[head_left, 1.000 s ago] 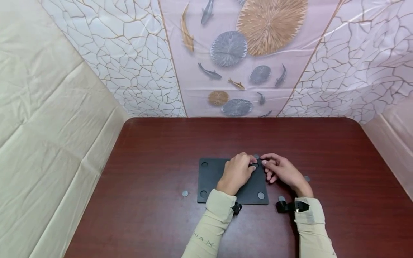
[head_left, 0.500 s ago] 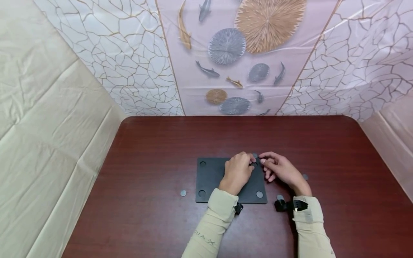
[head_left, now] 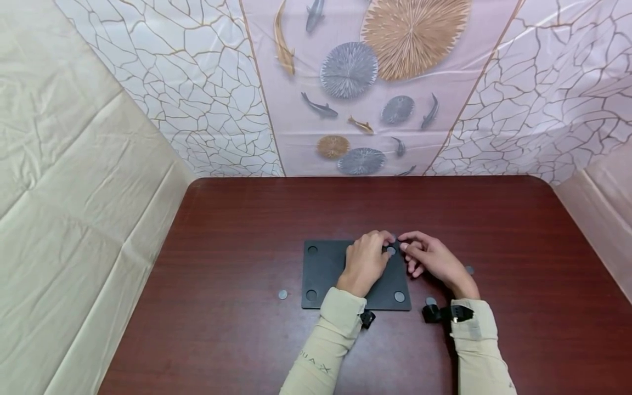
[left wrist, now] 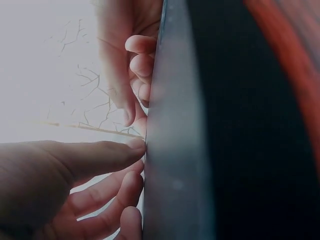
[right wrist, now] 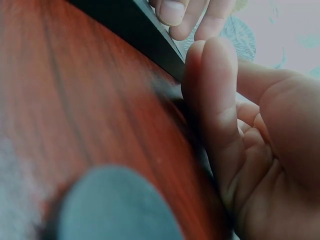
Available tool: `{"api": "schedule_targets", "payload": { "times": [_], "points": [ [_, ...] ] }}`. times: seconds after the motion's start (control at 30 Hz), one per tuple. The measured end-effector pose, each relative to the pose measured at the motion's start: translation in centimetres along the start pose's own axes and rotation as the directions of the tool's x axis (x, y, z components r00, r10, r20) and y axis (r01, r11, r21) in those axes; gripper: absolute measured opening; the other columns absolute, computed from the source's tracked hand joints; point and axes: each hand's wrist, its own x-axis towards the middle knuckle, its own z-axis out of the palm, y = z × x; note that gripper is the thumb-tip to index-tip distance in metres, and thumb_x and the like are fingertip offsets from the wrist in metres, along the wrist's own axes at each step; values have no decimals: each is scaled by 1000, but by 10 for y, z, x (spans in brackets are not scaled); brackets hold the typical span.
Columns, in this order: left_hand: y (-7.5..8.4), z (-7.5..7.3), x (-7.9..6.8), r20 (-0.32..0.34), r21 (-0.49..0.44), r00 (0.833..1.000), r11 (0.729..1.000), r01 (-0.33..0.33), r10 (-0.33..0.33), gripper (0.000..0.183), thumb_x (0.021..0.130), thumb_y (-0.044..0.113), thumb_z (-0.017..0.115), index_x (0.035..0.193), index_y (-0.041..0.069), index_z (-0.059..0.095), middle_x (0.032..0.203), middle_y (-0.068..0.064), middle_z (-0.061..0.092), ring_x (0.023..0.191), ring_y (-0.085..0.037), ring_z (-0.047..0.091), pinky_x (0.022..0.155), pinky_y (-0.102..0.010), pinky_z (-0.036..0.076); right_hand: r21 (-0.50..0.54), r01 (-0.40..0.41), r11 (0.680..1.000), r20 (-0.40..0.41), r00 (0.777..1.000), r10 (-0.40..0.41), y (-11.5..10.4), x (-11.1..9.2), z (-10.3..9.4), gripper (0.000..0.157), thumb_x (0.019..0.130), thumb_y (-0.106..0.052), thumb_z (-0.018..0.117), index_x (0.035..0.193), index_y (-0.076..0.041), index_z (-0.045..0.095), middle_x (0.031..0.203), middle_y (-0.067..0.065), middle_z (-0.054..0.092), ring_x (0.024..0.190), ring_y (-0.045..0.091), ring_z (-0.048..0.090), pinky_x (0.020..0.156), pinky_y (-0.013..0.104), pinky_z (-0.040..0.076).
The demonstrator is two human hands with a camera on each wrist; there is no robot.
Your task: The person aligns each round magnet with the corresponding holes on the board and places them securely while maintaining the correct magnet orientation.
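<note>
A dark grey rectangular board (head_left: 326, 274) lies on the table, with round recesses near its corners. A grey disc (head_left: 391, 250) shows in the far right recess; another disc (head_left: 399, 297) sits in the near right one. My left hand (head_left: 365, 260) lies over the board, its thumb and index finger beside the far right recess. In the left wrist view the thumb and fingertips touch the board's surface, and nothing is seen pinched. My right hand (head_left: 434, 260) rests by the far right corner, fingers loosely bent, thumb and index apart. Something small and grey lies between the index fingertips, partly hidden.
One loose disc (head_left: 282, 294) lies left of the board. Another disc (head_left: 431, 301) lies right of it, beside the right wrist camera (head_left: 432, 314). Behind the right wrist is a further disc (head_left: 469, 270). A patterned cloth (head_left: 345, 120) hangs beyond the table's far edge.
The far right recess looked dark before and now shows a grey disc. My left fingers have shifted slightly there; the right hand has hardly moved.
</note>
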Motion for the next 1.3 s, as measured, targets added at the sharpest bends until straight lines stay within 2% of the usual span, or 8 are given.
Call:
{"api": "schedule_targets", "payload": {
  "times": [0.3,0.63,0.97,1.13,1.3],
  "points": [
    [-2,-1,0,7,-45,1000,999,4,-4,25,99,20,78,123,28,77,111,12,73,80,-7,69,58,-24,48,-18,18,1000,-5,1000,-18,0,0,1,39,110,-14,60,141,7,52,83,14,62,58,15,66,55,37,60],
    [-4,-10,-1,30,-163,999,986,30,-25,19,98,22,78,117,26,78,106,11,74,75,0,64,61,-25,50,19,5,1000,-11,1000,-4,-3,1,4,43,108,-11,62,142,9,48,78,12,64,55,15,65,52,36,59],
    [-15,-32,-13,-35,-313,999,949,-33,23,14,100,20,76,114,18,78,100,8,72,83,-1,63,70,-19,52,5,-5,1000,-12,1000,5,-2,2,8,41,107,-11,64,140,9,50,77,13,65,56,16,65,53,37,60],
    [-20,-42,-17,-46,-315,999,948,-41,29,15,101,22,76,115,17,78,100,8,72,84,-1,63,73,-20,52,2,-6,1000,-43,999,6,-3,1,5,39,106,-11,65,137,8,51,76,13,64,55,16,65,53,37,60],
    [-27,-54,-25,-28,-287,1000,958,0,-8,23,100,22,76,123,16,77,106,4,74,90,-7,66,78,-24,55,-2,-11,1000,-31,999,11,-4,0,5,40,106,-12,65,138,8,51,76,13,63,56,16,65,54,37,60]
  ]
}}
